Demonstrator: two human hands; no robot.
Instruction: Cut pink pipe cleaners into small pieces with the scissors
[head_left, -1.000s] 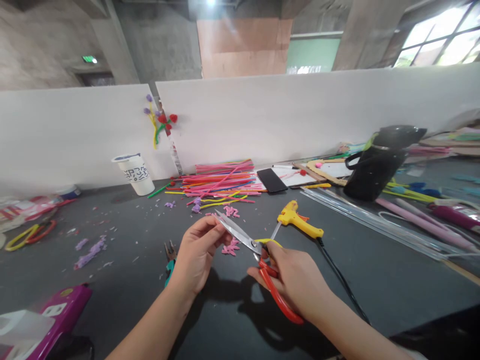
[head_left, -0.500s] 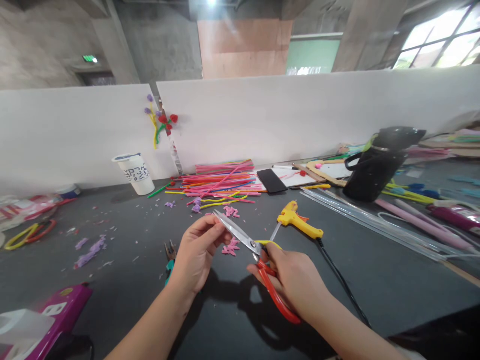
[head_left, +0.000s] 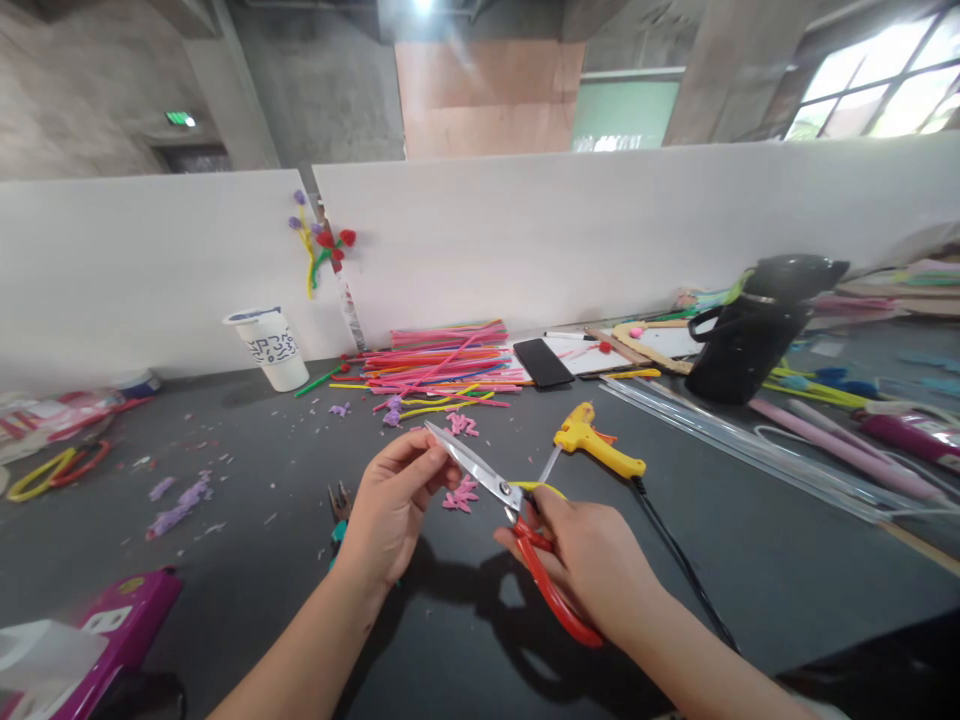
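My right hand (head_left: 592,555) grips a pair of scissors (head_left: 480,470) by its red handles, the blades closed together and pointing up to the left. Close by the blade tips, my left hand (head_left: 397,495) is closed in a pinch; whatever lies between its fingertips is hidden or too small to make out. Small pink pipe cleaner pieces (head_left: 460,494) lie on the dark table just behind and below the blades. Partly covered by my left wrist are pliers (head_left: 340,510) with teal handles.
A yellow glue gun (head_left: 598,445) with a black cord lies right of centre. Bundled pipe cleaners (head_left: 442,368), a phone (head_left: 541,363) and a white paper cup (head_left: 270,348) stand or lie further back. A black jug (head_left: 757,335) is at right, a purple box (head_left: 124,625) at front left.
Almost nothing differs. Both hands and the scissors hold nearly the same position, with only a slight shift of the whole view.
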